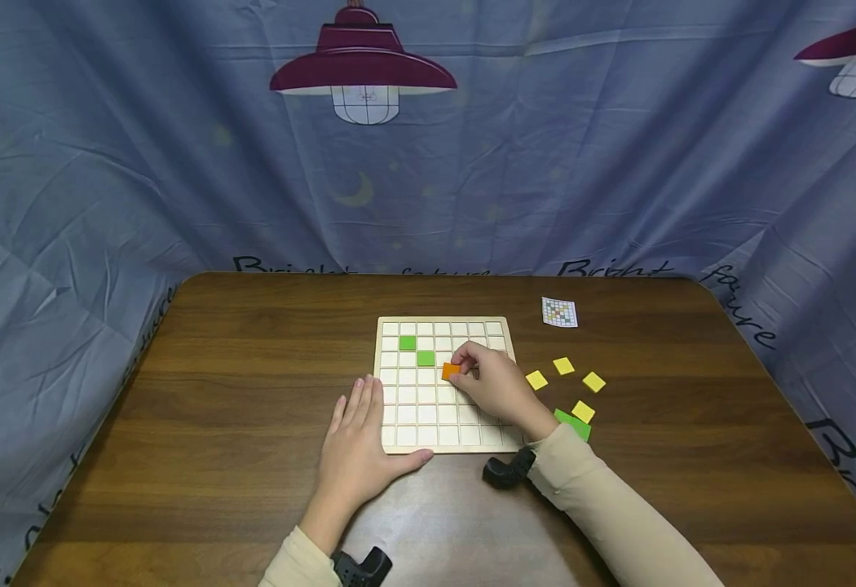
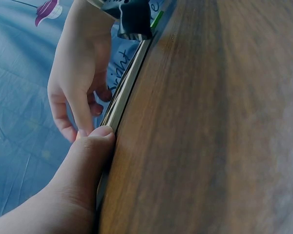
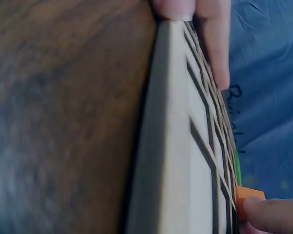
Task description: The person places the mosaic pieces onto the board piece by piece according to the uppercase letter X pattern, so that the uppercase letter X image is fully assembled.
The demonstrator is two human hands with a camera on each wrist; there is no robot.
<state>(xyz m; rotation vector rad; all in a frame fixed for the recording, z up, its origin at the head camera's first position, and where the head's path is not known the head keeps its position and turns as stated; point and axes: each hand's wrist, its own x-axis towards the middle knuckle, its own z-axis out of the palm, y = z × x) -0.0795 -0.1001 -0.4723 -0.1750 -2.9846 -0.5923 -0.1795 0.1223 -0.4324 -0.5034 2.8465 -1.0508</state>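
Note:
A square wooden grid board (image 1: 446, 448) with white cells lies on the table. Two green tiles (image 1: 425, 359) sit in its upper left cells, one diagonally below the other. My right hand (image 1: 497, 383) pinches an orange tile (image 1: 450, 371) between thumb and fingers over the middle of the board; in the right wrist view the orange tile (image 3: 249, 195) is tilted up at the grid. With fingers straight, my left hand (image 1: 358, 456) rests along the board's left edge, its thumb at the front edge. The left wrist view shows that thumb (image 2: 88, 156) against the board's side.
Several loose yellow tiles (image 1: 563, 366) lie right of the board, with green tiles (image 1: 573, 425) partly hidden behind the right wrist. A small printed pattern card (image 1: 559, 312) lies farther back. A blue curtain (image 1: 428, 187) hangs behind the wooden table (image 1: 266, 350).

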